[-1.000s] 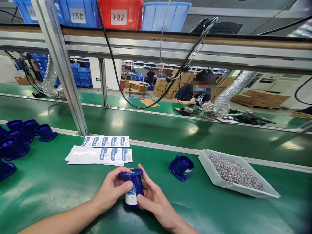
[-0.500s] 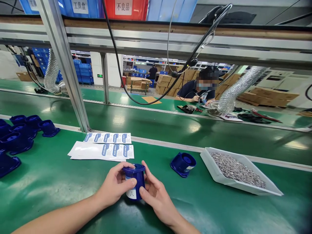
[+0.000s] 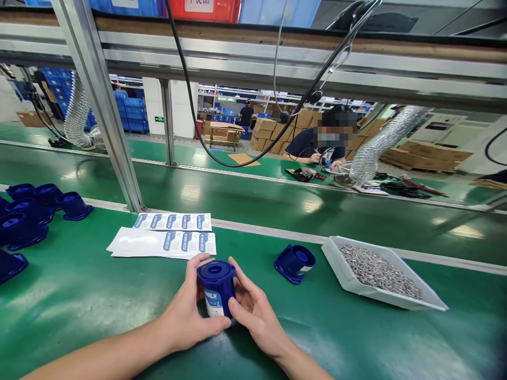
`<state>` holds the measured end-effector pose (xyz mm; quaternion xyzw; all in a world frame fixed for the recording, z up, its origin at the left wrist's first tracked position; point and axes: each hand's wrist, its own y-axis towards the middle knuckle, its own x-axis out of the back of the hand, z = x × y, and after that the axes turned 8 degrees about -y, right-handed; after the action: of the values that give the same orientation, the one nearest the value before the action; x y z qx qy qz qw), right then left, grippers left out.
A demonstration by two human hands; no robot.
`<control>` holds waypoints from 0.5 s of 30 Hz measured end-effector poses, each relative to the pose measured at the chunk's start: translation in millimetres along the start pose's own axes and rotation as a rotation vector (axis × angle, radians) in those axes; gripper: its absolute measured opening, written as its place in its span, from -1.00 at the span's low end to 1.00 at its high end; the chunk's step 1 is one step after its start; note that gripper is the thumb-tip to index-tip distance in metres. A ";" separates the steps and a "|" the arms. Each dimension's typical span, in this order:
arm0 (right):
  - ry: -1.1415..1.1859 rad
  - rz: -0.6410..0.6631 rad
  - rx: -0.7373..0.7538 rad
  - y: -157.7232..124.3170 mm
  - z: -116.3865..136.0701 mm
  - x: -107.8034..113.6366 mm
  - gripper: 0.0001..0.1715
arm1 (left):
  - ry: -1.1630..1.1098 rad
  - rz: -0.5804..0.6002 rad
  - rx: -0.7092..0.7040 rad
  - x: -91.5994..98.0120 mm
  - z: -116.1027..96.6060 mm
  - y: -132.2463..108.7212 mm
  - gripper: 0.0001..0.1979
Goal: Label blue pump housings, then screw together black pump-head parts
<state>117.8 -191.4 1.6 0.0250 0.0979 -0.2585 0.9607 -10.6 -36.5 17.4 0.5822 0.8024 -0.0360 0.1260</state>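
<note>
A dark blue plastic pump housing (image 3: 218,287), round with a recessed top, stands between my hands with a blue and white label on its near side. My left hand (image 3: 189,303) grips it from the left, thumb low near the label's bottom edge. From the right, my right hand (image 3: 253,309) holds it with the thumb on its side and the fingers behind. Beyond the hands lie sheets of printed labels (image 3: 190,241), partly plain white. To the right sits another blue housing (image 3: 297,262), tilted, with a label showing on its side.
Several blue housings (image 3: 27,216) cluster at the left. A white tray (image 3: 336,272) full of small metal pieces stands at the right. A metal post (image 3: 99,105) and a hanging black cable (image 3: 190,100) cross the view. A person (image 3: 317,137) works across the green bench (image 3: 119,306).
My left thumb has slid down from the label's upper part to its bottom, and the housing has turned, showing more of the label. My view has tilted slightly.
</note>
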 end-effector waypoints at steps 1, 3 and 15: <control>0.021 -0.011 -0.011 0.8 -0.3 0.4 0.17 | 0.036 -0.028 -0.036 -0.2 2.0 -0.5 0.11; 0.072 -0.038 -0.075 2.0 -2.2 1.0 0.19 | 0.102 -0.081 -0.108 0.6 6.3 -0.2 0.18; -0.589 -0.124 0.272 0.3 -2.7 18.9 0.12 | 0.081 -0.152 -0.031 8.5 11.8 8.6 -0.03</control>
<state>133.5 -200.2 -4.8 0.0712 -0.2182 -0.3231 0.9181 -3.1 -28.4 4.8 0.5185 0.8493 -0.0096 0.0991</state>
